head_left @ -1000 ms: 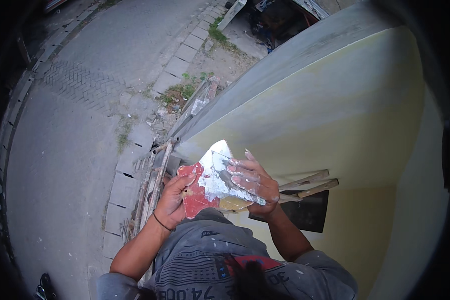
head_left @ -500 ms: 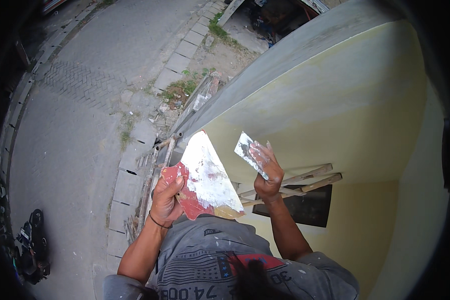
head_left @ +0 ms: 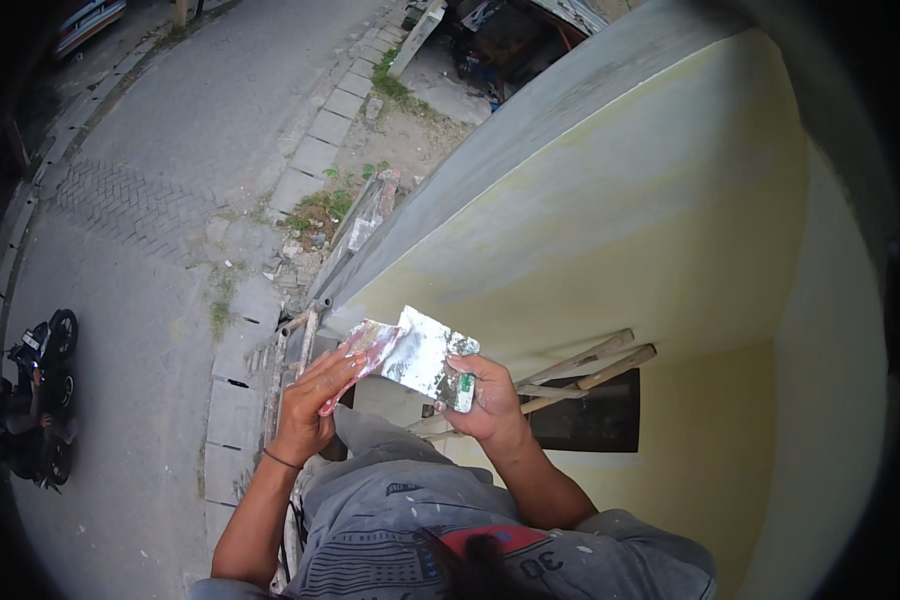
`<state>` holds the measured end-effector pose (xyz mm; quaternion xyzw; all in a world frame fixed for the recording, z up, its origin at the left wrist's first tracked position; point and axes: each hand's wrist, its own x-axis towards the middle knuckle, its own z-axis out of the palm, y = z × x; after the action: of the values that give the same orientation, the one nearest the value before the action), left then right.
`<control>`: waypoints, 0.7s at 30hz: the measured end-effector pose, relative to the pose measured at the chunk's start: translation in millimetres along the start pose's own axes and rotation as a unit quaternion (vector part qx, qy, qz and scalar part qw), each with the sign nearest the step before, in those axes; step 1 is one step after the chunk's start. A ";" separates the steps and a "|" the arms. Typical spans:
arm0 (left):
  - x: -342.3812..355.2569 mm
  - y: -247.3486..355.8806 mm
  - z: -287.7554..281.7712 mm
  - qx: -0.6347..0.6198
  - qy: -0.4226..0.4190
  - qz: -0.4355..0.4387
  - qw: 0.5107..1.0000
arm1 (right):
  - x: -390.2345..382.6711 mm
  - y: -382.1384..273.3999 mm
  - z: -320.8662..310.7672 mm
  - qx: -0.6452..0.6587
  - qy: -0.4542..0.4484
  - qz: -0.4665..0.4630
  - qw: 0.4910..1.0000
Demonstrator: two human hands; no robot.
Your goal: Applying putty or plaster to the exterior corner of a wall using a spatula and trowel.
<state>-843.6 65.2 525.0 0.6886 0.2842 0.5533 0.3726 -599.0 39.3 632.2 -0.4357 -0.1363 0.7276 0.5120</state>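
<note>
My left hand (head_left: 310, 405) is closed around a reddish putty board (head_left: 373, 342), which is tilted so that only a narrow, white-smeared part shows. In my right hand (head_left: 492, 398) is a flat putty scraper (head_left: 422, 352), its thumb on the face of the tool. White filler and dark worn patches cover the scraper's broad face. The scraper's left edge meets or overlaps the board in front of my chest; whether they touch cannot be made out exactly. Whitish smears mark the left fingers.
A curved grey and yellow wall (head_left: 610, 210) rises ahead and to the right. Two wooden poles (head_left: 598, 372) slant before a dark window (head_left: 588, 415). Scaffold poles (head_left: 308, 335) stand at my left. Far below lies a street (head_left: 140, 300) with a motorcycle and rider (head_left: 45, 400).
The board has turned from broad face up to nearly edge-on. My right hand has brought the scraper down and left against it, its face now turned up. The motorcycle has shifted upward in view.
</note>
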 end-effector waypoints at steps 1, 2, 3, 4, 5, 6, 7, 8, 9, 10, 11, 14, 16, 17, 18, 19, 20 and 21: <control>0.0 -3.7 -0.7 -0.005 -0.001 0.007 1.000 | -1.4 -6.7 1.2 -0.003 0.001 -0.009 1.000; -1.1 -6.7 -2.9 0.061 -0.038 0.017 0.997 | -2.0 -12.2 4.4 0.010 -0.018 -0.015 1.000; -2.7 -8.4 -2.9 0.126 -0.073 0.028 0.989 | -2.7 -18.6 9.3 0.022 -0.038 -0.022 0.999; -7.6 -13.4 3.3 0.102 -0.062 0.008 0.993 | -4.9 -28.1 15.6 0.018 -0.030 -0.061 0.998; -17.0 -20.3 8.5 0.101 -0.063 0.014 0.993 | -8.5 -39.3 20.3 0.003 -0.014 -0.141 0.990; -29.1 -30.1 13.3 0.063 -0.028 -0.040 0.997 | -11.5 -52.2 23.1 -0.012 0.001 -0.218 0.976; -41.9 -39.5 15.6 0.028 0.008 -0.096 0.995 | -11.1 -67.0 28.0 -0.079 0.040 -0.323 0.942; -52.4 -47.2 16.9 0.011 0.023 -0.123 0.992 | -12.0 -84.1 32.4 -0.146 0.082 -0.425 0.889; -56.3 -46.8 13.8 0.009 0.020 -0.120 0.993 | -11.5 -99.6 31.1 -0.269 0.161 -0.520 0.795; -60.2 -46.4 9.7 -0.021 0.032 -0.167 0.985 | -8.4 -112.6 31.5 -0.381 0.234 -0.593 0.669; -64.1 -47.0 4.7 -0.050 0.044 -0.216 0.974 | -4.8 -123.2 43.0 -0.486 0.306 -0.635 0.517; -66.5 -52.6 -2.6 -0.037 0.047 -0.193 0.979 | 24.2 -159.8 73.6 -0.591 0.359 -0.711 0.127; -67.4 -54.1 -8.4 -0.049 0.037 -0.189 0.980 | 54.1 -164.4 86.2 -0.602 0.386 -0.693 0.084; -67.5 -56.0 -11.4 -0.051 0.033 -0.184 0.981 | 75.4 -162.8 81.2 -0.626 0.401 -0.664 0.076; -70.3 -56.2 -15.0 -0.045 0.038 -0.188 0.980 | 98.7 -152.6 75.2 -0.636 0.404 -0.653 0.075; -72.0 -55.1 -17.8 -0.039 0.043 -0.191 0.980 | 115.0 -140.6 59.9 -0.666 0.382 -0.638 0.061; -73.4 -50.8 -15.8 -0.022 0.066 -0.181 0.981 | 123.8 -127.8 40.4 -0.677 0.362 -0.636 0.077; -80.1 -49.2 -19.3 -0.020 0.068 -0.185 0.980 | 123.1 -111.6 23.1 -0.678 0.359 -0.636 0.080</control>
<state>-879.5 32.3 442.4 0.5777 0.4196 0.5260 0.4621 -558.8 200.3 656.7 -0.5567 -0.5978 -0.5165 0.2568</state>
